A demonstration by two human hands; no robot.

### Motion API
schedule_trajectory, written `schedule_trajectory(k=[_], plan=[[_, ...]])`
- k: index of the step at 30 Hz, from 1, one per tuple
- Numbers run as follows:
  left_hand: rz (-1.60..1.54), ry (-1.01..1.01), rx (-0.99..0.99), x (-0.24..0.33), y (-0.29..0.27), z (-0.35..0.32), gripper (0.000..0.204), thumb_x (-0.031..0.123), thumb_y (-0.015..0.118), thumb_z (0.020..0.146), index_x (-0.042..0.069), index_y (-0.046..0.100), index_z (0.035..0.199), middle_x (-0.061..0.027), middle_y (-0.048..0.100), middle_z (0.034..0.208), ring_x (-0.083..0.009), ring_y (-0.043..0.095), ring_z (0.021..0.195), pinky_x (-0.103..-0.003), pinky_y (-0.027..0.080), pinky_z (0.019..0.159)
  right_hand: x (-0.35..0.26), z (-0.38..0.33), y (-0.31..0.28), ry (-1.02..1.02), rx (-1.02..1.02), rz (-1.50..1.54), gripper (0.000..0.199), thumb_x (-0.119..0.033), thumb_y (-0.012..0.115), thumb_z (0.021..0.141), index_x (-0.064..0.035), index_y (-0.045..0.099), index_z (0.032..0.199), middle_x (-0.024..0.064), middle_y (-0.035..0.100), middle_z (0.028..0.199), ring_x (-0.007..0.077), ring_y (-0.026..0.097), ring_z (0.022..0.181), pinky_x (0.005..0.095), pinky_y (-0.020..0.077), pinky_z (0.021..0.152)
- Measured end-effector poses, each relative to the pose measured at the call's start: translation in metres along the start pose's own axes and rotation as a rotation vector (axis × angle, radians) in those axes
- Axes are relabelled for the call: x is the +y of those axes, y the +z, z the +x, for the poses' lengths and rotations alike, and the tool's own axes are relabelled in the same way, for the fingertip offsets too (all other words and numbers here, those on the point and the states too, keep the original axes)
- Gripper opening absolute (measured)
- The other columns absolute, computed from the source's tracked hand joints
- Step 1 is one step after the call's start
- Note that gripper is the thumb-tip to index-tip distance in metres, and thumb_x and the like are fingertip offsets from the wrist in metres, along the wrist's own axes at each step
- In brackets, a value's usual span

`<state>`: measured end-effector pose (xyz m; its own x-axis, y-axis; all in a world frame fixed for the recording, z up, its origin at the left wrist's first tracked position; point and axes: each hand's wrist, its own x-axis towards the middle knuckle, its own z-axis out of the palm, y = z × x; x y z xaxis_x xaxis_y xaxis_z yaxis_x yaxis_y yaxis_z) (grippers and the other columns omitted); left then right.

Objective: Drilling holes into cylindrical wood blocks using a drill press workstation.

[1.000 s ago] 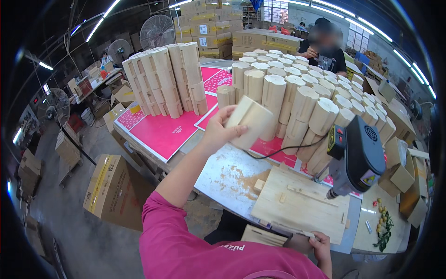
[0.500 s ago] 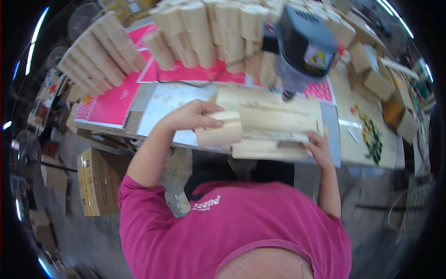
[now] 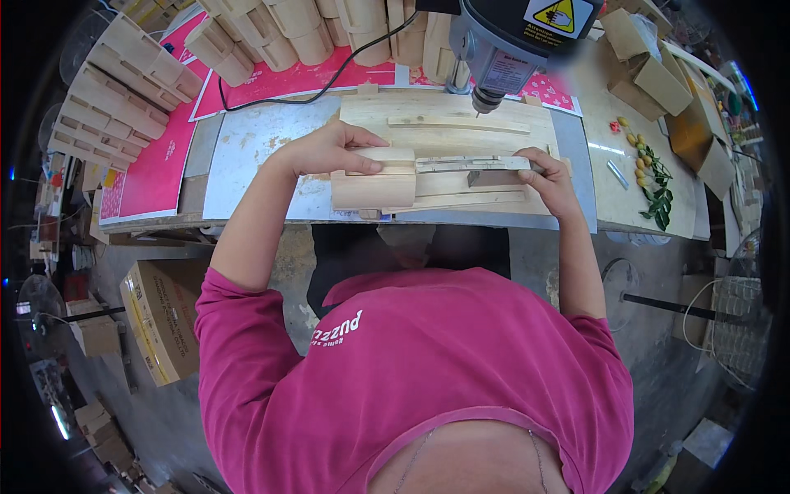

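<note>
My left hand (image 3: 333, 153) grips a short pale wooden block (image 3: 373, 191) with a rounded face, thumb and fingers along its far side. The block lies on a wooden jig (image 3: 461, 105) at the table's front edge. My right hand (image 3: 550, 183) pinches the right end of a narrow strip (image 3: 471, 164) with dark marks along it. The strip's left end meets the block's right side. A grey flat piece (image 3: 497, 178) shows just below the strip; how it joins is hidden. Beyond my hands hangs a drill press chuck (image 3: 487, 100) with a thin bit, above the jig.
Several similar wooden blocks (image 3: 300, 29) stand at the back, and more rest in a row (image 3: 115, 95) on pink printed sheets (image 3: 156, 185). A black cable (image 3: 309, 100) crosses there. At right lie a leafy sprig (image 3: 658, 202) and open cardboard boxes (image 3: 638, 62).
The whole view has shifted, so the table and drill appear higher in the picture. The wooden block now lies level against the strip's left end. Both hands keep their holds.
</note>
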<state>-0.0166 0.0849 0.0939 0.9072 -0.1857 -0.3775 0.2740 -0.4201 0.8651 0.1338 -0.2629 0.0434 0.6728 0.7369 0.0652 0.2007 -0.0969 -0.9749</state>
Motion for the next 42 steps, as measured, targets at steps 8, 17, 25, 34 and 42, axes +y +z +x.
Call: schedule_trajectory(k=[8, 17, 25, 34, 42], plan=[[-0.187, 0.098, 0.093, -0.010, 0.013, 0.019, 0.047, 0.019, 0.073, 0.076, -0.003, 0.057, 0.114, -0.0095, 0.062, 0.102, -0.0122, 0.057, 0.092, -0.024, 0.046, 0.078, 0.000, -0.005, -0.006, -0.026, -0.010, -0.040, 0.024, -0.006, 0.066, 0.077, -0.0014, 0.061, 0.100, 0.0014, 0.058, 0.097, 0.0106, 0.052, 0.093, 0.0243, 0.0399, 0.083], [-0.792, 0.500, 0.805, -0.009, 0.105, 0.035, 0.058, 0.021, 0.071, 0.076, 0.003, 0.044, 0.124, -0.0087, 0.053, 0.109, -0.0151, 0.048, 0.105, -0.029, 0.048, 0.075, 0.005, -0.012, 0.000, 0.036, 0.099, -0.065, 0.032, -0.007, 0.068, 0.074, -0.0033, 0.057, 0.104, 0.0024, 0.057, 0.099, 0.0117, 0.050, 0.097, 0.0249, 0.0389, 0.085], [0.443, 0.449, 1.001, -0.033, 0.148, 0.022, 0.057, 0.021, 0.078, 0.059, 0.002, 0.056, 0.108, -0.0132, 0.053, 0.101, -0.0285, 0.050, 0.095, -0.037, 0.043, 0.080, 0.017, -0.024, 0.007, -0.177, 0.390, -0.668, 0.049, -0.013, 0.073, 0.069, -0.0059, 0.050, 0.111, 0.0115, 0.053, 0.101, 0.0250, 0.050, 0.095, 0.0320, 0.0399, 0.081], [0.570, 0.373, 0.965, -0.023, 0.130, 0.077, 0.053, 0.029, 0.077, 0.055, 0.011, 0.062, 0.103, -0.0019, 0.058, 0.083, -0.0222, 0.050, 0.085, -0.038, 0.034, 0.074, 0.018, 0.011, -0.027, 0.105, 0.502, -0.625, 0.046, -0.015, 0.072, 0.073, -0.0061, 0.048, 0.111, 0.0028, 0.041, 0.054, 0.0145, 0.039, 0.049, 0.0292, 0.0358, 0.049], [0.635, 0.425, 0.909, -0.032, 0.102, 0.080, 0.050, 0.037, 0.075, 0.059, 0.013, 0.063, 0.101, 0.0017, 0.058, 0.080, -0.0194, 0.051, 0.082, -0.038, 0.030, 0.075, 0.017, 0.021, -0.016, 0.110, 0.505, -0.488, 0.049, -0.011, 0.070, 0.075, -0.0069, 0.046, 0.117, -0.0012, 0.034, 0.054, 0.0082, 0.034, 0.050, 0.0254, 0.0309, 0.047]])
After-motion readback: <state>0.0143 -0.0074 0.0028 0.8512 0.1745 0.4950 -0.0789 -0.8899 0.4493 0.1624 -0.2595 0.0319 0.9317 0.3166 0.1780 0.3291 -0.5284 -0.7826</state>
